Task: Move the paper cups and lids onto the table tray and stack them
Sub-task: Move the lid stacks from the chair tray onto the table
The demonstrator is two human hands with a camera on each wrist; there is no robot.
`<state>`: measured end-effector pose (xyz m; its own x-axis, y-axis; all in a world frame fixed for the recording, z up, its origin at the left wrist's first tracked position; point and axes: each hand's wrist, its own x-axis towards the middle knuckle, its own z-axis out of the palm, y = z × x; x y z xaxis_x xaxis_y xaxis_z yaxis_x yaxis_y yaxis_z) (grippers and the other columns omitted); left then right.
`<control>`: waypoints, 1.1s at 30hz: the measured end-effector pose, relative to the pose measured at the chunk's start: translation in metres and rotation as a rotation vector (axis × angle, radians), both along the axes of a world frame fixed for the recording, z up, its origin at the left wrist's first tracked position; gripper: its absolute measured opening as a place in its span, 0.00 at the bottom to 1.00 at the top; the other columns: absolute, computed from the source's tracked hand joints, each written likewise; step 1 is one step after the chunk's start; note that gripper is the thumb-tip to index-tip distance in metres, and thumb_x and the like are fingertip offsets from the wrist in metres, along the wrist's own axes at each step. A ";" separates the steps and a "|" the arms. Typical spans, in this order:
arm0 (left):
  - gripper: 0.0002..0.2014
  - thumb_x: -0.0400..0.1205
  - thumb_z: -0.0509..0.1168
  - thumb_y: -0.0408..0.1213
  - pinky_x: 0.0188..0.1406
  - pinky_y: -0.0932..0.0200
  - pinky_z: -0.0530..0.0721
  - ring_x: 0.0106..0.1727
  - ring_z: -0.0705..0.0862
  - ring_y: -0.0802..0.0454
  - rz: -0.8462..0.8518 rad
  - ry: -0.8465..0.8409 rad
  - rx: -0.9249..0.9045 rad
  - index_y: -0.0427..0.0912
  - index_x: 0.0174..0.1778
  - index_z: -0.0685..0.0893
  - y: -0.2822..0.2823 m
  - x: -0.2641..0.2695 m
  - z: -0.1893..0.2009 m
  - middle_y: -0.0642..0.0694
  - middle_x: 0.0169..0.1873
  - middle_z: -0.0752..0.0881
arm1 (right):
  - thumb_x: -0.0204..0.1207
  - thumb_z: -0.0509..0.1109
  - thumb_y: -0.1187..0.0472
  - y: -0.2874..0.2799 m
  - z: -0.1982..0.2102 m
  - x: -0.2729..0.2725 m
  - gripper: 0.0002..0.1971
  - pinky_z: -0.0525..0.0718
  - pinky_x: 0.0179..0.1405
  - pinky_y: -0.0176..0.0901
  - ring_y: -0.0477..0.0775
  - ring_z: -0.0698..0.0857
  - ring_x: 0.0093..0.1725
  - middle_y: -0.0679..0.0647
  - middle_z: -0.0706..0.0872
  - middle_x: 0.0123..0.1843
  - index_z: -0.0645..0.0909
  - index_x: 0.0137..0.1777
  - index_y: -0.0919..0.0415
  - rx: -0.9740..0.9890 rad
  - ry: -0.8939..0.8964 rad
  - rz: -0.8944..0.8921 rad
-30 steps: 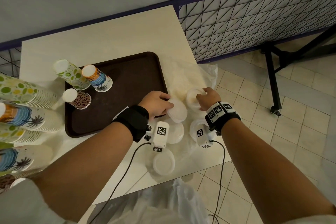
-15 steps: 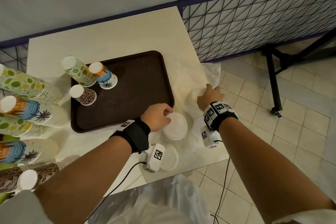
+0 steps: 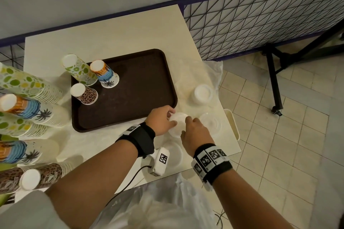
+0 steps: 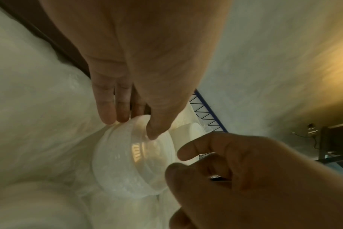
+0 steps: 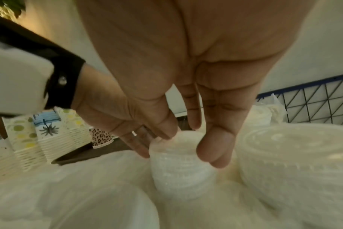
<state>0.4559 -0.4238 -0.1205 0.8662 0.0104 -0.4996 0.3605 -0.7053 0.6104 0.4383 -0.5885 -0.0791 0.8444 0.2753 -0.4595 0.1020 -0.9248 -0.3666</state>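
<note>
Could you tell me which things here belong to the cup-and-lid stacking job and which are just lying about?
Job:
- lid stack, gripped by left hand, right hand reaching
- second lid stack
- clear lids
- brown tray
- three upside-down cups on tray
- cup stacks at left

Lying about:
- plastic bag
- wire fence
- black stand

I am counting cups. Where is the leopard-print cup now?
In the head view, the leopard-print cup stands upside down at the tray's left edge, before two other cups.

Around the table
A black wire grid panel [image 3: 260, 20] stands beyond the table's [image 3: 115, 33] right edge, above tiled floor [image 3: 297, 145].
</note>
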 end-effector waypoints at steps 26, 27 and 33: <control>0.15 0.80 0.77 0.45 0.51 0.60 0.86 0.51 0.86 0.63 0.606 -0.375 0.277 0.57 0.62 0.87 0.208 -0.228 0.191 0.60 0.53 0.85 | 0.79 0.73 0.57 0.189 0.144 -0.052 0.21 0.77 0.50 0.28 0.43 0.82 0.52 0.45 0.74 0.63 0.77 0.71 0.48 0.741 -0.055 0.470; 0.15 0.80 0.77 0.45 0.51 0.60 0.86 0.51 0.86 0.64 0.655 -0.385 0.321 0.58 0.61 0.87 0.225 -0.250 0.200 0.60 0.52 0.85 | 0.79 0.72 0.56 0.210 0.151 -0.068 0.22 0.79 0.54 0.33 0.44 0.81 0.56 0.44 0.72 0.65 0.75 0.73 0.47 0.771 -0.013 0.522; 0.12 0.82 0.73 0.49 0.50 0.51 0.84 0.50 0.85 0.58 0.904 -0.353 0.528 0.62 0.61 0.82 0.337 -0.363 0.226 0.63 0.49 0.82 | 0.79 0.70 0.56 0.338 0.176 -0.167 0.26 0.80 0.56 0.39 0.43 0.75 0.58 0.45 0.67 0.68 0.69 0.76 0.46 0.854 0.193 0.766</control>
<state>0.0925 -0.0868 0.1056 0.5247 0.8508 0.0278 0.7396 -0.4717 0.4801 0.2714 -0.2503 0.0967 0.2592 0.9656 0.0190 0.4020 -0.0900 -0.9112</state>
